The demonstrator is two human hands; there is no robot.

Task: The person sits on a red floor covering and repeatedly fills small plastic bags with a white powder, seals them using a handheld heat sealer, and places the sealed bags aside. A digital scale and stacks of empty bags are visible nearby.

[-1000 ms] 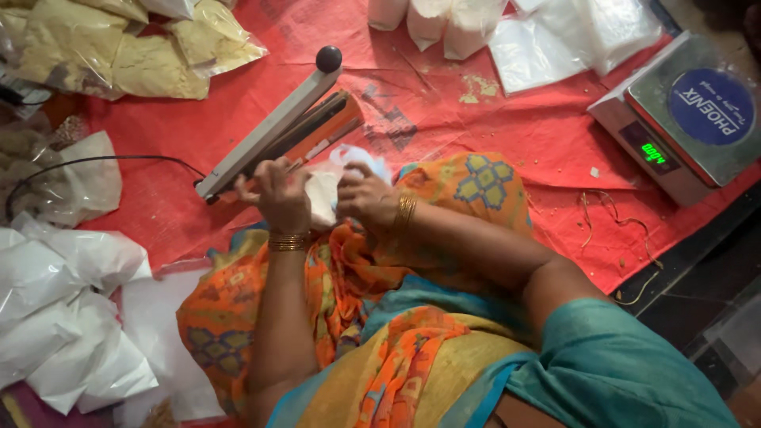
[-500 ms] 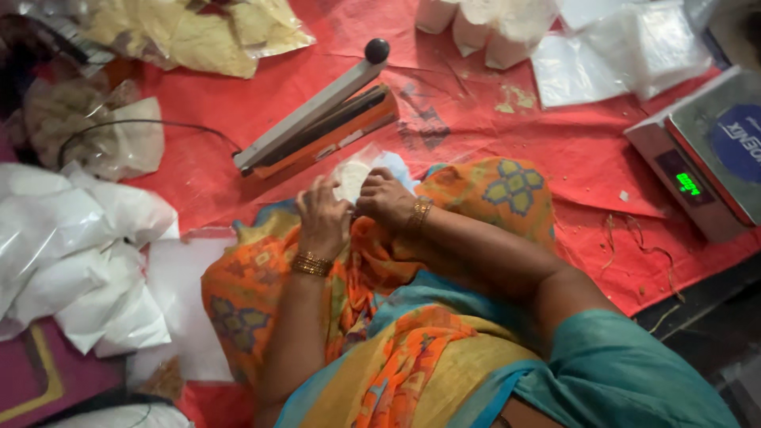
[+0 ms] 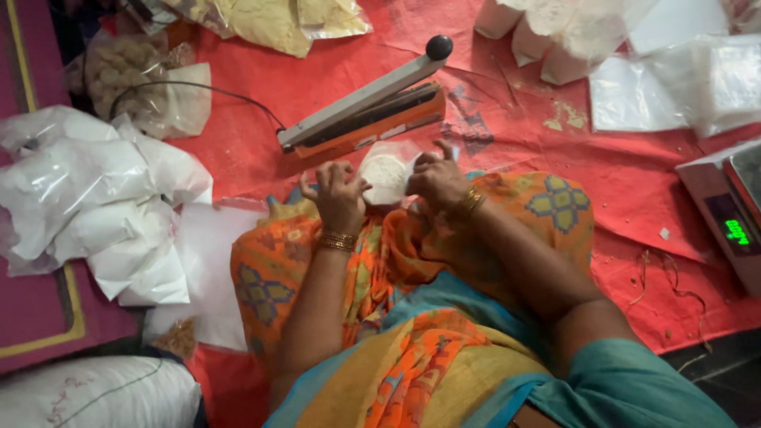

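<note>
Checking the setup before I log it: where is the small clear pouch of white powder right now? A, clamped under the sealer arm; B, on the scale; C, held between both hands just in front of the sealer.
C: both hands, left and right, hold the pouch just short of the sealer, whose arm is raised.

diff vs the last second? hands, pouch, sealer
Mostly the view shifts: the camera pans, so the scale slides to the right edge. Both hands, left hand and right hand, keep their grip on the small clear pouch of white powder in front of the sealer, fingers shifting slightly. The sealer arm stays raised; nothing is let go.
</note>
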